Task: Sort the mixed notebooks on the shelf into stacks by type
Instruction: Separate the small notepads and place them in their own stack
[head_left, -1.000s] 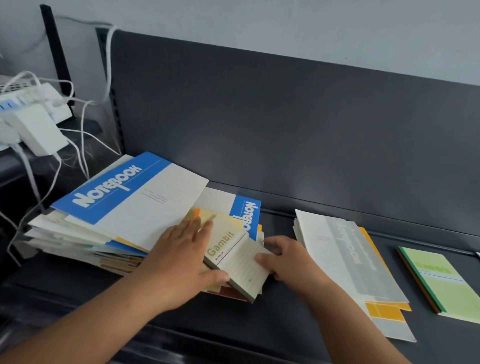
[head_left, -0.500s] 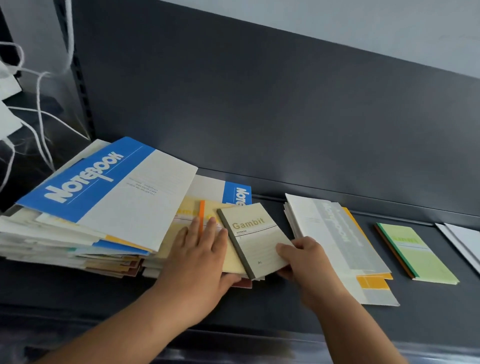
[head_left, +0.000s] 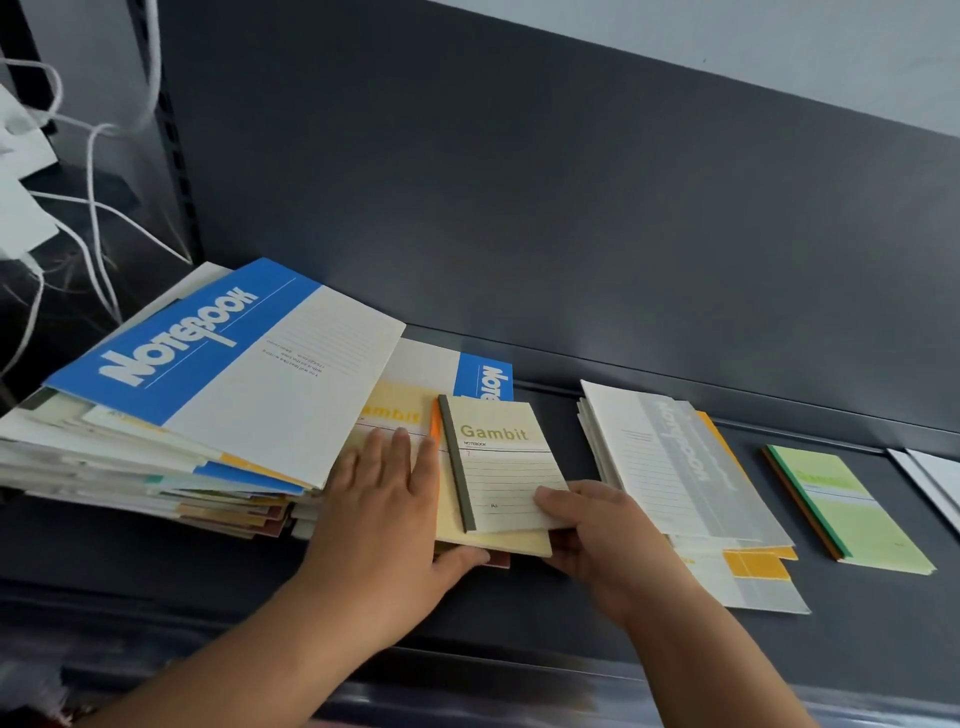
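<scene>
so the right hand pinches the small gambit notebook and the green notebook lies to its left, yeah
No: in the head view the green notebook lies to its right, beyond another stack. The right hand does pinch the small Gambit notebook.

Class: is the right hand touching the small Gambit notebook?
Touching. The head view shows the right hand pinching the small Gambit notebook at its lower right corner.

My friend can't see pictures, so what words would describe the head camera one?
A person's right hand pinches a small Gambit notebook while the left hand presses flat on the mixed pile. A grey stack and a green stack lie right of it.
</scene>
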